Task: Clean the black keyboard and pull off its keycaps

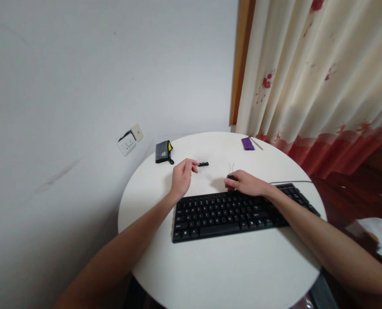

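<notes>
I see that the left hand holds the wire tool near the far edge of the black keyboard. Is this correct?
Not the left hand: the head view shows the right hand holding the wire tool near the far edge of the black keyboard.

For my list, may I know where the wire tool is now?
In the head view, right of centre, the wire tool is in the right hand, just beyond the far edge of the keyboard.
</notes>
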Motion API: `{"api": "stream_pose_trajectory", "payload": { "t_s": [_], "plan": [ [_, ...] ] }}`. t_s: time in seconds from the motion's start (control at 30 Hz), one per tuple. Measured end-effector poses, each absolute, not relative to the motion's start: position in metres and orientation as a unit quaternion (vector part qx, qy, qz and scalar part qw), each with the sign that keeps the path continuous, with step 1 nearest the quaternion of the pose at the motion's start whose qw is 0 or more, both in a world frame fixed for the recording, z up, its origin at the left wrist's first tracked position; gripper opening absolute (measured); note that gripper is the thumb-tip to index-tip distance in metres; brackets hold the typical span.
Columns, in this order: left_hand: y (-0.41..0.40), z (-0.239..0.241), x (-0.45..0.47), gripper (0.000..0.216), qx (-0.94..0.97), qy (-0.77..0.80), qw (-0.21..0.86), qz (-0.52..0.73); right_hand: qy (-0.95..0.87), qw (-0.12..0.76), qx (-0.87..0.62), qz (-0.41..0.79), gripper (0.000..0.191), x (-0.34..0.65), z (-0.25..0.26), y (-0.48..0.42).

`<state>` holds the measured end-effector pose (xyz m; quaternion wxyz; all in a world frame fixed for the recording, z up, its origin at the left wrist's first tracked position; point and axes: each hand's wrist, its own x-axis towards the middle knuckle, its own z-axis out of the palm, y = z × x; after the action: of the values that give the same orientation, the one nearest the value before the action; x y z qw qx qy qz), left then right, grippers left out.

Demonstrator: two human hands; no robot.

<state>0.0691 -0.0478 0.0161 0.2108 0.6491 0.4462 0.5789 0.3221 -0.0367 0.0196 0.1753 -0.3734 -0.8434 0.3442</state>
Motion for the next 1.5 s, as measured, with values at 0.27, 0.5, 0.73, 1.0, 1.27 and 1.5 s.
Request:
{"api": "stream_pose_trajectory", "payload": {
  "t_s": [0.27,0.5,0.73,1.0,1.27,1.5],
  "plan": [
    [-0.048,0.016,0.069,0.041,0.655,0.447,0.208,0.573,-0.841,0.19,-0.379,0.337,0.038,0.32,0.018,-0.036],
    [-0.049,0.016,0.07,0.042,0.665,0.447,0.205,0.562,-0.824,0.211,-0.401,0.339,0.039,0.317,0.014,-0.036],
    [-0.05,0.014,0.07,0.042,0.669,0.445,0.205,0.56,-0.788,0.228,-0.438,0.368,0.036,0.314,0.007,-0.034],
    [-0.051,0.014,0.071,0.041,0.673,0.453,0.205,0.547,-0.811,0.203,-0.426,0.347,0.04,0.316,0.009,-0.034],
    [-0.05,0.013,0.071,0.04,0.673,0.452,0.212,0.546,-0.853,0.162,-0.36,0.34,0.031,0.323,0.017,-0.039],
    [-0.051,0.014,0.071,0.04,0.676,0.451,0.215,0.542,-0.803,0.193,-0.418,0.377,0.032,0.318,0.007,-0.034]
  ]
}}
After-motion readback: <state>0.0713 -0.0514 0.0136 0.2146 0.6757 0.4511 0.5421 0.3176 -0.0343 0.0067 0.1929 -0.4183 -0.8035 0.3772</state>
